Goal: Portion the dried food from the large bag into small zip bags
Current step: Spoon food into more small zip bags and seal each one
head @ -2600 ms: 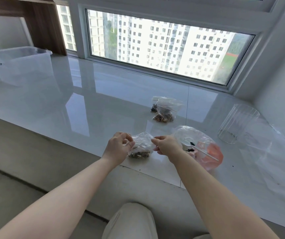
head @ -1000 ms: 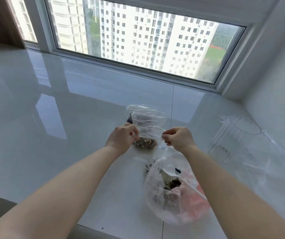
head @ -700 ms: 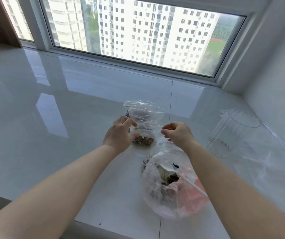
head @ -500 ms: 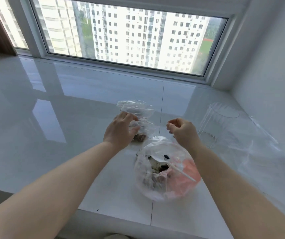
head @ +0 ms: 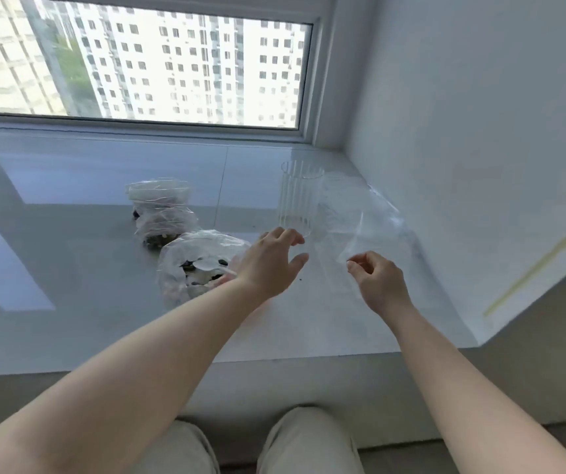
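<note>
Large bag point(head: 199, 265) lies at 9 o'clock of left hand point(head: 269, 261), fingers spread wide, empty; right hand point(head: 379, 282) pinches clear film point(head: 360, 217); filled zip bags point(head: 162, 210) at 11 o'clock

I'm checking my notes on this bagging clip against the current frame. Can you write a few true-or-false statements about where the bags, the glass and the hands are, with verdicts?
1. The left hand holds a filled small bag. False: its fingers are spread and hold nothing.
2. The filled small zip bags lie stacked beyond the large bag. True.
3. The clear ribbed glass lies tipped on its side. False: it stands upright.
4. The right hand is over the empty clear plastic bags. True.
5. The large bag lies to the right of the glass. False: it lies to its left.
</note>
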